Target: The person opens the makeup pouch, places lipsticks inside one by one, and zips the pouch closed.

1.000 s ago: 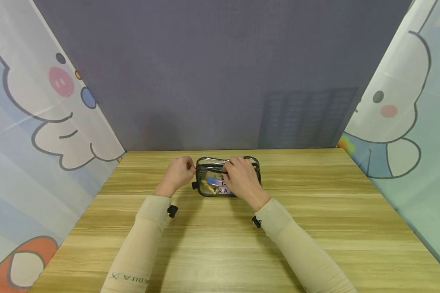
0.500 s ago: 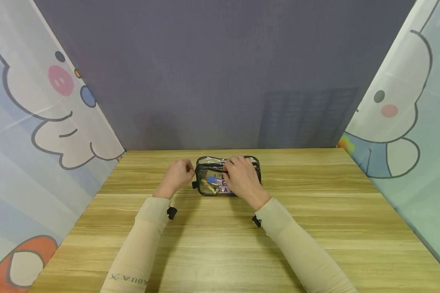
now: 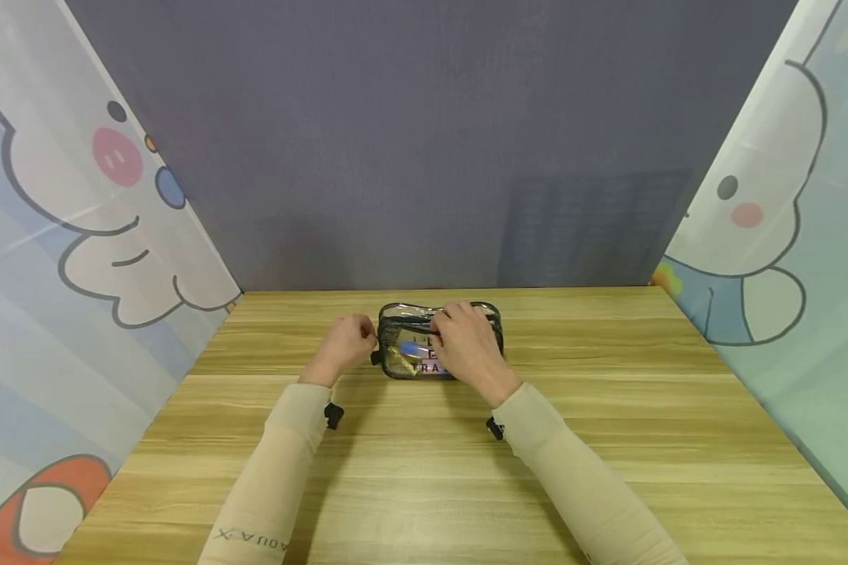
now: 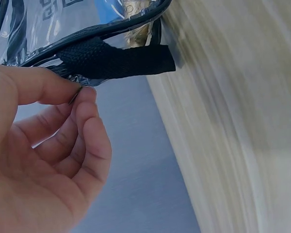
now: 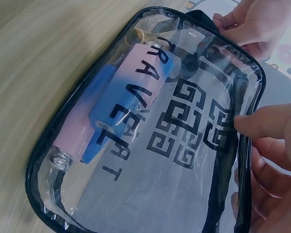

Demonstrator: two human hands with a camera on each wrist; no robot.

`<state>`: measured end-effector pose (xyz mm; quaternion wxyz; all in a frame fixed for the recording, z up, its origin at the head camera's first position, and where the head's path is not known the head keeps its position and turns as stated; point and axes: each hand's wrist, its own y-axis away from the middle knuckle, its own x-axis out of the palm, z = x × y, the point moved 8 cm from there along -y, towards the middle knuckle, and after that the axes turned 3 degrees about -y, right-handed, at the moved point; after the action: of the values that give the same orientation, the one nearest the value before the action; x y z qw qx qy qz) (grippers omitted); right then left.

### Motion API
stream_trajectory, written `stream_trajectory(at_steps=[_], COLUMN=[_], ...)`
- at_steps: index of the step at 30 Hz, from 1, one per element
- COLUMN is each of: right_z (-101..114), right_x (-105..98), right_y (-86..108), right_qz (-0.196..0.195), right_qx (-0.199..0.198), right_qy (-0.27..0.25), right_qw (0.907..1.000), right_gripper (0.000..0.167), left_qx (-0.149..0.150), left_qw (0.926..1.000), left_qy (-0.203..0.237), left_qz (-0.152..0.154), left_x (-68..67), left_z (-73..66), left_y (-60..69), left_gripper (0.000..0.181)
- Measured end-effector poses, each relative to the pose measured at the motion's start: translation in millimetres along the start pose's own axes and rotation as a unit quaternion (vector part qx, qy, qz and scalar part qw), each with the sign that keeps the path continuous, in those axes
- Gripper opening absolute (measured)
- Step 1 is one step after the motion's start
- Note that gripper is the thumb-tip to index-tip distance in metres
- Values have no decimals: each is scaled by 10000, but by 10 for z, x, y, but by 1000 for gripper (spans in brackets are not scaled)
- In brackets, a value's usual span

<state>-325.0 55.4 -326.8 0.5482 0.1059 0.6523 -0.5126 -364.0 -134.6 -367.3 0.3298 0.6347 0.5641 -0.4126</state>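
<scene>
A clear pouch (image 3: 401, 363) with black trim stands upright near the table's far edge. Black lettering reading TRAVEL shows on its front in the right wrist view. Inside lie pink-and-blue boxy tubes (image 5: 126, 92) and something gold (image 3: 403, 362). At the pouch's left end, my left hand (image 3: 346, 345) pinches a small dark zipper pull (image 4: 74, 95) between thumb and index finger, just beside a black fabric tab (image 4: 131, 61). My right hand (image 3: 469, 345) holds the pouch's top edge, thumb on the near side; its other fingers are partly hidden behind the clear plastic.
The pouch stands on a wood-grain table (image 3: 424, 471). A grey panel (image 3: 396, 157) rises behind the table's far edge. Cartoon-printed curtains hang at the left (image 3: 56, 259) and right (image 3: 805, 377).
My left hand has shifted slightly down at the pouch's left end. The right hand and the pouch have stayed almost in place.
</scene>
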Motion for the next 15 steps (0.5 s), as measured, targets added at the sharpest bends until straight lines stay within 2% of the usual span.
stream_trajectory(at_steps=[15], right_z=[-43], right_x=[-54], right_y=[34], right_qz=[-96], right_qx=[31], right_qy=[19], right_qw=[9999], right_gripper=[3], left_qx=[-209], left_qw=[9983], left_qy=[514], left_qz=[154], left_x=[108], left_z=[18], left_y=[-42], left_gripper=[14])
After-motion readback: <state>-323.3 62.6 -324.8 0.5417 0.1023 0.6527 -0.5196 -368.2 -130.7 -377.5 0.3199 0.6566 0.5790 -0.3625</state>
